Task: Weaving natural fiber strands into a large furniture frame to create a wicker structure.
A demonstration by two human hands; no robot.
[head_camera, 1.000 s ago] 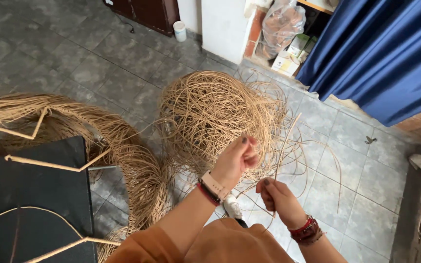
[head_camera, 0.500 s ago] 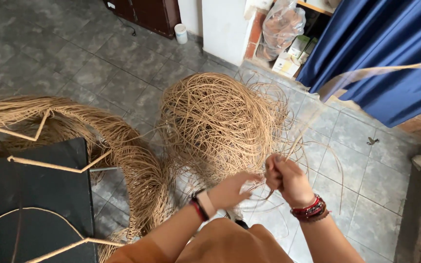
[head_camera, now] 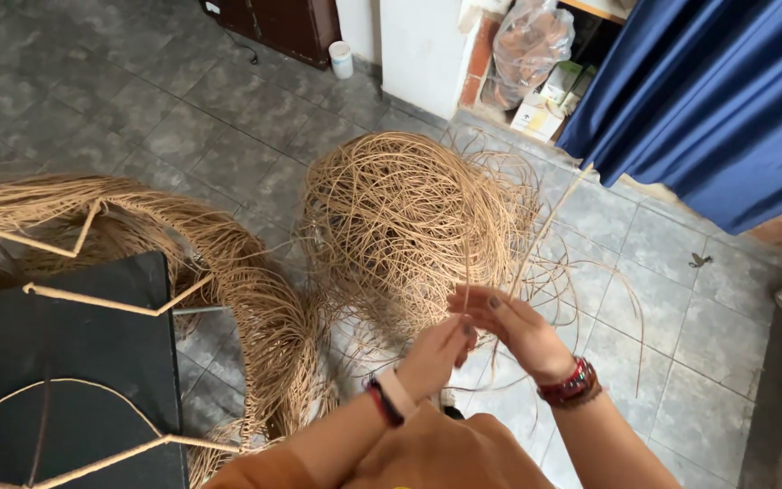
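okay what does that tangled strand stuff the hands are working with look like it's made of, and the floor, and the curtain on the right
The tangled coil looks like rattan or cane: thin, stiff, pale tan strands with a matte, dry surface. The left hand and right hand pinch a few of them. The floor seems to be grey stone-look tile, mottled, with visible grout lines. The curtain looks like woven blue cloth, hanging in soft folds.
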